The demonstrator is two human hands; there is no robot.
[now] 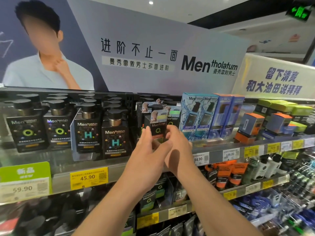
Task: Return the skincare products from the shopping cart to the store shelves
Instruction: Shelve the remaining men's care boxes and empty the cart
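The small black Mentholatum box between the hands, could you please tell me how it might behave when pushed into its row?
The small black Mentholatum box looks like stiff, light card, so it should slide easily. Tall and narrow, it may tip. The left hand and right hand flank it, probably steadying it.

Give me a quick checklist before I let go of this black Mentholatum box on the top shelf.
1. Black box held by both hands: ok, left hand and right hand pinch its sides.
2. Among matching stock: ok, similar black boxes sit behind it.
3. Upright, label forward: ok.
4. Base resting on the top shelf: cannot tell, hands hide it.
5. Clear of the pump bottle at left: ok.
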